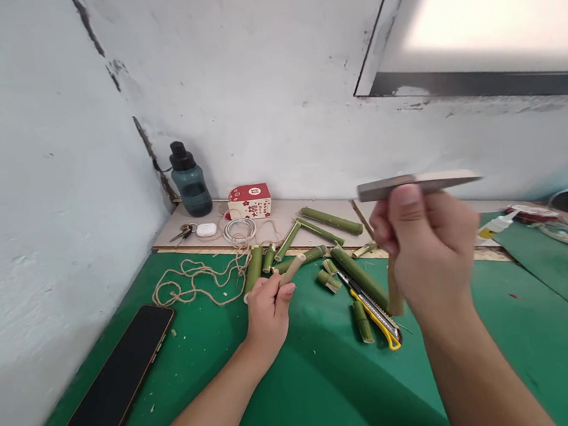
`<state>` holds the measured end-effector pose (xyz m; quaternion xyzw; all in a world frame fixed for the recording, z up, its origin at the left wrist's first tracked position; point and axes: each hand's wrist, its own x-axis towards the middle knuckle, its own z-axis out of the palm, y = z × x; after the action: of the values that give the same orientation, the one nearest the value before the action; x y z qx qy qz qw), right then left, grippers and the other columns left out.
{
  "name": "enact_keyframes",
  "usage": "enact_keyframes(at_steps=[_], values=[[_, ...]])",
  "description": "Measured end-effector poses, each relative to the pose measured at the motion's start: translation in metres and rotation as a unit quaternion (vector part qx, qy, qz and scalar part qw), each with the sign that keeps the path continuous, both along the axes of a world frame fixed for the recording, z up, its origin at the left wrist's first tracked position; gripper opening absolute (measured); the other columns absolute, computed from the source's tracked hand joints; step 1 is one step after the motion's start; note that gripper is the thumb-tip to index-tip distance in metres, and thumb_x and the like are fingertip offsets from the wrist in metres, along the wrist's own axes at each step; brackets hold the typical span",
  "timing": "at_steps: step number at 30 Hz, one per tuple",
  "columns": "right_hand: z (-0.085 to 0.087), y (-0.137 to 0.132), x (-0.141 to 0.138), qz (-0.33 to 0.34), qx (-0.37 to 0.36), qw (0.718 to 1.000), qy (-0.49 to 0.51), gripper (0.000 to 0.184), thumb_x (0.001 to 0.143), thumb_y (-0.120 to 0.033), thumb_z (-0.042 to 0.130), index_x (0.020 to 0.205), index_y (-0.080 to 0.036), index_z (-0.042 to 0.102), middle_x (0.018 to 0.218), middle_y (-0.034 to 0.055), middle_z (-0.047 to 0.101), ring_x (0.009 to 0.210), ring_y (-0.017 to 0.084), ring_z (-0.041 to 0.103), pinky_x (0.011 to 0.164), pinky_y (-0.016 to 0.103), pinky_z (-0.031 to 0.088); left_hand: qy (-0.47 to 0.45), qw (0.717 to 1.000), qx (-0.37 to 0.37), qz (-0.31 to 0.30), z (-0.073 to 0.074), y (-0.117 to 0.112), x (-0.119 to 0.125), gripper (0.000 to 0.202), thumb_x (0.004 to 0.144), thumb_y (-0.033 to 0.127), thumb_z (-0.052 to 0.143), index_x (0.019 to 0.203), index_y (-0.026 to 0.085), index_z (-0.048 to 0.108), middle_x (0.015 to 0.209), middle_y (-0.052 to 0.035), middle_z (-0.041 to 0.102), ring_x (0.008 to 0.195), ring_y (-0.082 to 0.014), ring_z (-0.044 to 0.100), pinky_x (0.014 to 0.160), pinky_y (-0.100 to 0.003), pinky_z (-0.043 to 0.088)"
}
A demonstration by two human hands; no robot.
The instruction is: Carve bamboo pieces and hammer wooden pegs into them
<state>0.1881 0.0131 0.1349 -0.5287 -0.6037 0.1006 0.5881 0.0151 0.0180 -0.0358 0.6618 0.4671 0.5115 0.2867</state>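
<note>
My right hand (432,245) is raised over the right part of the table, closed around a hammer just below its head. The grey hammer head (387,188) lies level above my fist, slightly blurred, and its wooden handle (395,292) points down. My left hand (268,308), lower and close to the table, is closed on a pale wooden stick (295,267) whose end sticks out toward the upper right. Green bamboo pieces (360,276) lie between and beyond my hands. A yellow utility knife (374,315) rests among them, blade out.
A phone (121,372) lies on the green table (302,399) at left, below tangled twine (195,282). Along the wall stand a water bottle (190,182) and a red-and-white box (249,201). Keys, a white case (206,230) and a wire coil (239,230) lie nearby. A glue bottle (499,224) sits right.
</note>
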Motion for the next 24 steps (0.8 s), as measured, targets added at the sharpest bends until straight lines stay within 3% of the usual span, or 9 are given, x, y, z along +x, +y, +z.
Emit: enact_keyframes(at_steps=[2,5,6,10,15,18,20,22,24], values=[[0.001,-0.001,-0.001,0.021,-0.041,0.998,-0.039,0.054,0.103,-0.063,0.044,0.069,-0.022,0.051,0.058,-0.0017,0.044,0.05,0.012,0.038,0.046,0.028,0.026,0.002,1.0,-0.003,-0.002,0.0,0.0,0.0,0.063,0.101,0.072,0.036,0.063,0.022,0.043,0.059,-0.0015,0.044,0.06,-0.0178,0.047,0.059,-0.03,0.031],[0.001,-0.001,-0.004,0.087,-0.186,0.961,-0.186,0.054,0.101,-0.064,0.048,0.068,-0.022,0.052,0.055,-0.0025,0.043,0.048,0.011,0.033,0.045,0.027,0.023,-0.001,1.0,-0.01,0.003,-0.001,0.0,0.0,0.06,0.102,0.068,0.037,0.065,0.022,0.045,0.059,-0.0012,0.044,0.059,-0.0175,0.046,0.058,-0.03,0.03],[0.001,-0.001,-0.005,0.086,-0.183,0.962,-0.183,0.053,0.101,-0.064,0.048,0.069,-0.022,0.052,0.055,-0.0025,0.043,0.048,0.011,0.033,0.046,0.027,0.023,-0.002,1.0,-0.009,0.004,-0.001,0.0,0.0,0.06,0.103,0.068,0.037,0.065,0.022,0.046,0.059,-0.0013,0.044,0.059,-0.0174,0.046,0.058,-0.03,0.03],[-0.002,-0.002,-0.005,0.004,-0.007,1.0,-0.018,0.053,0.104,-0.063,0.04,0.07,-0.024,0.046,0.058,-0.0014,0.042,0.052,0.014,0.041,0.048,0.028,0.026,0.009,1.0,0.015,-0.009,-0.001,-0.001,-0.001,0.062,0.103,0.067,0.037,0.062,0.022,0.044,0.059,-0.0015,0.043,0.061,-0.0173,0.046,0.059,-0.03,0.032],[-0.003,0.002,-0.003,0.076,-0.199,0.957,-0.199,0.056,0.099,-0.064,0.051,0.062,-0.022,0.046,0.052,-0.0028,0.042,0.047,0.011,0.032,0.047,0.029,0.02,0.003,1.0,-0.001,0.013,-0.003,0.0,-0.002,0.058,0.104,0.064,0.038,0.066,0.021,0.047,0.06,-0.0013,0.046,0.06,-0.0172,0.047,0.058,-0.03,0.032],[-0.006,0.007,-0.001,0.018,-0.05,0.998,-0.02,0.056,0.103,-0.065,0.042,0.065,-0.023,0.047,0.056,-0.0018,0.044,0.051,0.012,0.037,0.048,0.028,0.024,0.004,1.0,-0.002,0.006,-0.003,0.001,-0.001,0.06,0.103,0.066,0.037,0.065,0.021,0.046,0.06,-0.0016,0.046,0.061,-0.0178,0.049,0.059,-0.031,0.033],[-0.008,0.009,-0.001,-0.003,0.01,0.999,0.035,0.055,0.103,-0.065,0.04,0.068,-0.023,0.047,0.058,-0.0015,0.044,0.052,0.013,0.039,0.048,0.028,0.025,0.01,1.0,0.005,0.001,-0.003,0.001,-0.001,0.062,0.102,0.069,0.037,0.063,0.022,0.044,0.059,-0.0016,0.045,0.06,-0.0179,0.048,0.059,-0.031,0.032],[-0.011,0.009,-0.001,0.042,-0.08,0.993,-0.08,0.052,0.102,-0.06,0.049,0.065,-0.023,0.048,0.055,-0.002,0.044,0.049,0.012,0.036,0.048,0.028,0.023,0.012,1.0,0.007,0.004,-0.001,0.001,-0.001,0.062,0.101,0.07,0.036,0.063,0.022,0.045,0.059,-0.0017,0.045,0.06,-0.0181,0.049,0.059,-0.03,0.032],[-0.013,0.01,-0.003,0.094,-0.196,0.953,-0.21,0.048,0.099,-0.052,0.056,0.063,-0.022,0.049,0.052,-0.0023,0.045,0.048,0.011,0.034,0.048,0.029,0.021,0.013,1.0,0.005,0.011,0.0,0.001,-0.001,0.063,0.101,0.071,0.037,0.063,0.022,0.046,0.058,-0.0021,0.046,0.061,-0.0184,0.049,0.059,-0.03,0.031]])
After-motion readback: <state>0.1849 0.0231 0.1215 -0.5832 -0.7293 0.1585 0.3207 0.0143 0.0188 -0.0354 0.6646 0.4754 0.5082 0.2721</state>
